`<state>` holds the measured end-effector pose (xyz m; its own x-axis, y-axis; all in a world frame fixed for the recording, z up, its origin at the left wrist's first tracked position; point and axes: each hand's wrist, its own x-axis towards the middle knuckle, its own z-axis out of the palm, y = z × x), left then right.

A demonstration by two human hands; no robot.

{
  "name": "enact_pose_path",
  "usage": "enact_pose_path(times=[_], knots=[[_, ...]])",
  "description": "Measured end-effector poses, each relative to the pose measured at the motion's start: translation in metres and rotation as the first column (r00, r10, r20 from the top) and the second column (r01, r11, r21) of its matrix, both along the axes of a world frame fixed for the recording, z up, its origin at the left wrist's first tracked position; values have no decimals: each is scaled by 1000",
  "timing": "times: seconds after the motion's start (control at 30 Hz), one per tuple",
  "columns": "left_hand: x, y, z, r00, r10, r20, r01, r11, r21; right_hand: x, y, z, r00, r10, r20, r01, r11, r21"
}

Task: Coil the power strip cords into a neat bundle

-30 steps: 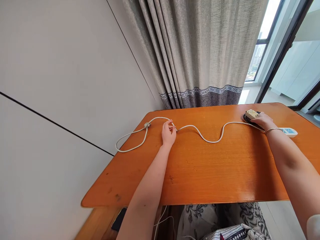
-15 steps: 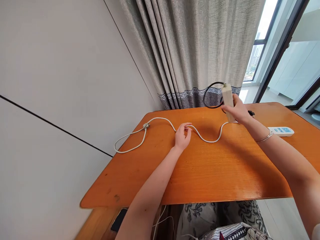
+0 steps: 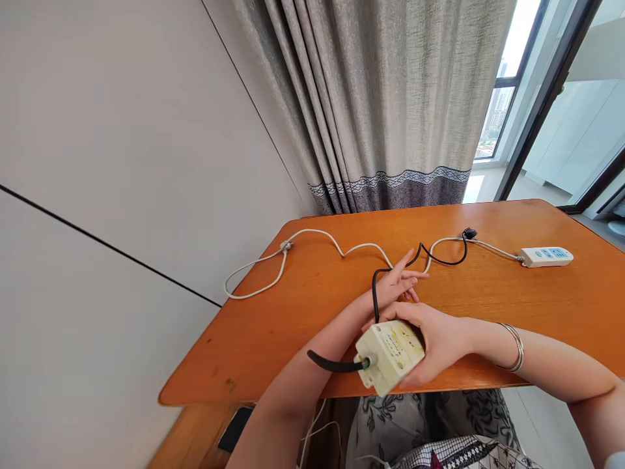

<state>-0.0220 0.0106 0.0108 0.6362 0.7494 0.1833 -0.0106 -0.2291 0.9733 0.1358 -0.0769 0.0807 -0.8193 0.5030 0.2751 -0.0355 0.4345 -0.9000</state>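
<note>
My right hand (image 3: 430, 339) is closed round a cream power strip (image 3: 393, 355), held low over the table's front edge with its cable end towards me. From that end a black cord (image 3: 336, 365) curves left across my left forearm, and more of it lies across the table to a black plug (image 3: 469, 233). My left hand (image 3: 398, 283), fingers spread, reaches over the table beside the black cord and a white cord (image 3: 364, 245); whether it touches either I cannot tell. The white cord leads right to a white power strip (image 3: 545, 256).
The orange-brown wooden table (image 3: 273, 339) meets a grey wall (image 3: 122, 195) on the left. A loop of white cord with a white plug (image 3: 286, 246) lies at its left side. Grey curtains (image 3: 390, 98) hang behind. A dark phone-like object (image 3: 235, 428) rests below the tabletop.
My right hand has brought the cream power strip from the far side of the table towards me and left. My left hand has shifted right off the white cord's middle.
</note>
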Motion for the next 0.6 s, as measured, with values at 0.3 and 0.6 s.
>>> enact_pose_path(times=[0.3, 0.6], knots=[[-56, 45, 21, 878, 472, 74, -462, 800, 382, 47, 2, 0, 994, 80, -80, -93, 980, -178], [-96, 74, 5, 624, 733, 272, -763, 495, 416, 99, -14, 2, 981, 76, 177, -102, 985, 141]])
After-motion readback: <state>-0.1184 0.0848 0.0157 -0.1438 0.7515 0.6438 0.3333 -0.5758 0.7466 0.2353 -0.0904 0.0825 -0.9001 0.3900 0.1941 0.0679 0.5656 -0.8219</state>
